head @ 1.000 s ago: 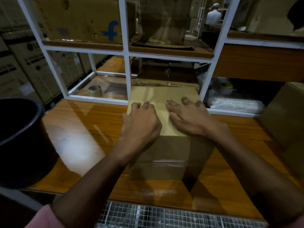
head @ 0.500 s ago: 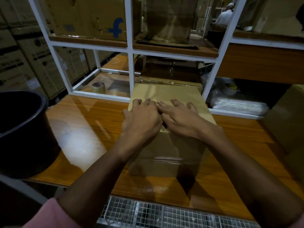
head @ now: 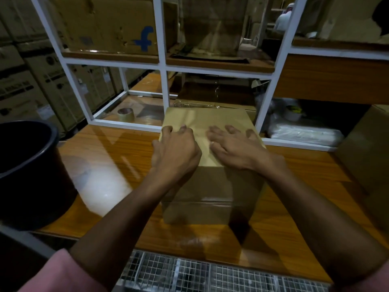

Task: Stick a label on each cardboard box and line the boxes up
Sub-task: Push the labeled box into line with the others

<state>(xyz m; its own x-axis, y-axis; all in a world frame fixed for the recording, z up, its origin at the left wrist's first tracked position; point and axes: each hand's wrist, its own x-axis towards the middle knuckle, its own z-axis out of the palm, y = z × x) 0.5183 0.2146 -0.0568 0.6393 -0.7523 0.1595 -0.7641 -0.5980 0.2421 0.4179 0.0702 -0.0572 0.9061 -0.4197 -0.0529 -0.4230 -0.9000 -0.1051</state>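
The box point(head: 207, 165) stands on the tabletop point(head: 109, 157), its far edge close against the white frame point(head: 162, 66) of the shelf. Both hands are laid on its top. Half a second ago they were drawn together at the middle of the top, fingertips all but touching; now they are parted again, the left hand point(head: 175, 149) shifted toward the left edge with its fingers curled and its knuckles raised, the right hand point(head: 233, 146) spread flat and open toward the right side. Nothing is gripped by either hand; the top is only pressed upon.

The motion is read as a smoothing stroke, out from the centre, such as is given to a label being rubbed down (no label edge can be made out on the pale top, so this is inferred and not seen). The box itself is not seen to have moved between the views.

If that reading holds, the sticking step on this box is nearly finished, and the lining-up is yet to be done. A second box point(head: 370, 157) is partly seen at the right edge of the tabletop, well apart. A tape roll point(head: 125, 114) lies untouched behind the frame, and a black bucket point(head: 29, 171) stands at the left.
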